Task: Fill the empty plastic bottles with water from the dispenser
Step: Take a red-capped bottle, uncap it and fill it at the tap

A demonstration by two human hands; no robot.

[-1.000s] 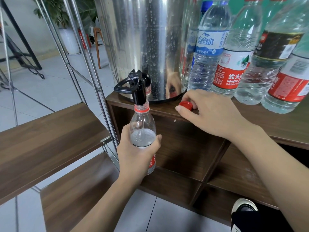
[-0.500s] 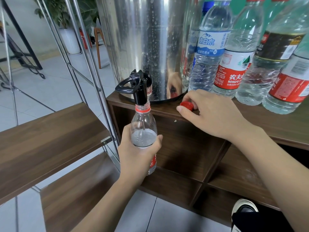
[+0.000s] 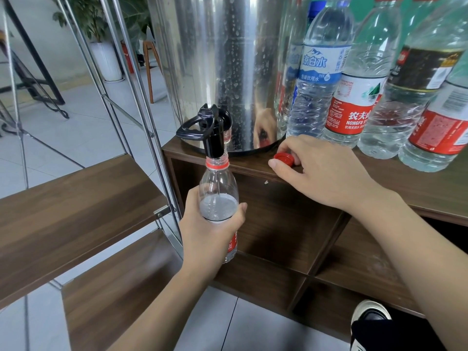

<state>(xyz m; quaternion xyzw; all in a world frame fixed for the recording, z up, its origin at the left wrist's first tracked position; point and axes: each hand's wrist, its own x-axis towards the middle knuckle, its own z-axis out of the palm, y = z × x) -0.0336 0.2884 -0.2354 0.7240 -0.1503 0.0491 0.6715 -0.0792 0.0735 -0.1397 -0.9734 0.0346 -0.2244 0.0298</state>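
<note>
At the left, a small clear bottle [image 3: 218,198] is gripped around its middle by the left hand [image 3: 211,231], with its open mouth held directly under the black tap [image 3: 211,133] of the steel dispenser [image 3: 222,62]. Compared with a second ago, little has moved: the bottle is kept under the spout and the water surface appears to have risen slightly, to about shoulder height, so filling is judged to be well along but unfinished. Further right, a red cap [image 3: 284,158] lying on the wooden shelf top [image 3: 417,198] is pinched by the right hand [image 3: 321,171], exactly as before, presumably to be screwed on afterwards. At the far right, larger labelled bottles [image 3: 354,92] are stood beside the dispenser.
</note>
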